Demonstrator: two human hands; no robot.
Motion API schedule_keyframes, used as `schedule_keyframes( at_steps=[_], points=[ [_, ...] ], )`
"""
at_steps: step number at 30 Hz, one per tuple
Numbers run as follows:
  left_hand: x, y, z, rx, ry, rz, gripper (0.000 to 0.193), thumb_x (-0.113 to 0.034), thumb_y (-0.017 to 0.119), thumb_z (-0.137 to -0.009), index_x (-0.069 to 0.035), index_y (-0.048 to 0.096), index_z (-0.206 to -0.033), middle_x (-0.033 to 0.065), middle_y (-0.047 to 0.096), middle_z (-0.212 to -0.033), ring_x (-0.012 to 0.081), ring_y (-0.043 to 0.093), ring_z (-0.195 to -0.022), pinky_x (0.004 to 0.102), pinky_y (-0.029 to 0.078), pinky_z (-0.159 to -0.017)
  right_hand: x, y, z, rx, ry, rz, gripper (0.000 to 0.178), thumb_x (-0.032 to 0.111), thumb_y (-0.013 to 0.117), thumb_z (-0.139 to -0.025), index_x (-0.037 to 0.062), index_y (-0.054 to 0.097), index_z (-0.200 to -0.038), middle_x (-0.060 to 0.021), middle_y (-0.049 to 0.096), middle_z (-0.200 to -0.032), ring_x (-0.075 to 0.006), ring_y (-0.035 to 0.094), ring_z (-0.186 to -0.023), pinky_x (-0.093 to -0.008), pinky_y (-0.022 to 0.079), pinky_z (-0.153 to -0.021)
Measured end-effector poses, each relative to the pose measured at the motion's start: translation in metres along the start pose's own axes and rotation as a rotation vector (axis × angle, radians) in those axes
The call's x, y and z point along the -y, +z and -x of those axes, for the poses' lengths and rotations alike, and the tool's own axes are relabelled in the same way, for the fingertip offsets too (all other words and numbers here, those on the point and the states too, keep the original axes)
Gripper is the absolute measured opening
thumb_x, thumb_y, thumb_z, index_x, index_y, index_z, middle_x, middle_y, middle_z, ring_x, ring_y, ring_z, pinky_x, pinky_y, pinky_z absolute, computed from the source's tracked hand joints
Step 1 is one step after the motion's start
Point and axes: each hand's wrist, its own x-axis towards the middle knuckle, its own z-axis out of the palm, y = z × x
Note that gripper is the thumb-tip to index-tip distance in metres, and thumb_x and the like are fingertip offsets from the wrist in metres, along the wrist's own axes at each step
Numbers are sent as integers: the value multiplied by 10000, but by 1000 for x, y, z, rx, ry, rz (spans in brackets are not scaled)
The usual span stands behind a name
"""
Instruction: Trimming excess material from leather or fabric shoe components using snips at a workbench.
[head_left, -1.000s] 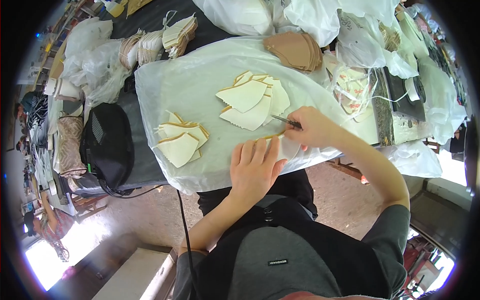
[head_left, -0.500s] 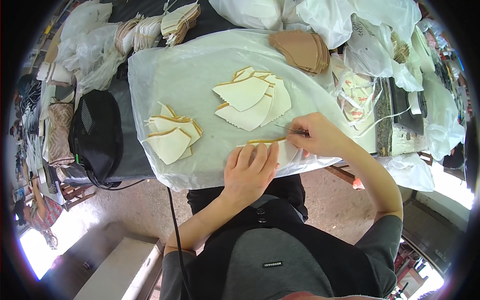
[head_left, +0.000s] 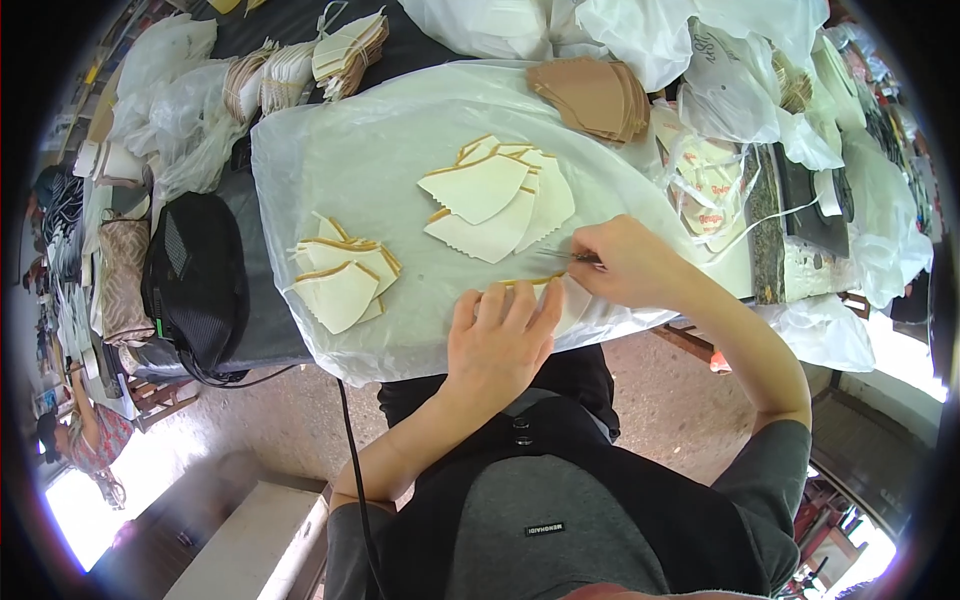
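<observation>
My left hand [head_left: 497, 345] lies palm down with its fingers spread on a cream cut piece [head_left: 574, 303] near the front edge of the plastic sheet. A mustard strip runs along the piece's far edge. In my closed right hand [head_left: 632, 262] is a thin pointed metal tool [head_left: 588, 258] with a dark grip, its tip toward the left; its exact kind is unclear. The right fingers rest at the piece's right end. Beyond my hands lies a fanned pile of similar cream pieces [head_left: 490, 195]. A smaller pile [head_left: 340, 290] sits to the left.
Translucent plastic sheeting [head_left: 400, 140] covers the table. Brown cut pieces [head_left: 590, 95] lie at its far edge. Tied bundles [head_left: 348, 55] and white plastic bags [head_left: 650, 35] line the back. A black bag [head_left: 195, 280] stands left; a dark stone-like block [head_left: 768, 225] is at right.
The view has shifted slightly. My right hand and the pointed tool have moved a little left along the piece's edge, while the left hand stays pressed on it.
</observation>
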Motion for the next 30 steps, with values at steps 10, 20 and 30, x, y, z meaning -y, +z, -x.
schedule_keyframes(
  at_steps=[10, 20, 30],
  points=[
    [-3, 16, 16, -117, -31, 27, 467, -235, 666, -821, -118, 623, -1271, 69, 576, -1159, 256, 544, -1051, 426, 424, -906, 18, -4, 36, -574, 32, 278, 249, 257, 627, -926, 19, 580, -983, -158, 651, -903, -368, 648, -741, -455, 506, -682],
    [-5, 28, 30, -190, -52, 14, 463, -272, 663, -847, -79, 630, -1266, 73, 566, -1256, 263, 509, -1165, 451, 403, -1021, 25, 73, 73, -627, 178, 218, 258, 229, 655, -923, 34, 486, -907, -128, 596, -786, -344, 631, -614, -431, 485, -522],
    [-6, 26, 29, -181, -61, 20, 457, -264, 674, -835, -81, 640, -1253, 70, 563, -1255, 264, 512, -1165, 447, 409, -1014, 30, 75, 54, -591, 180, 326, 250, 245, 634, -931, 50, 485, -884, -99, 582, -800, -314, 634, -598, -412, 486, -484]
  ],
)
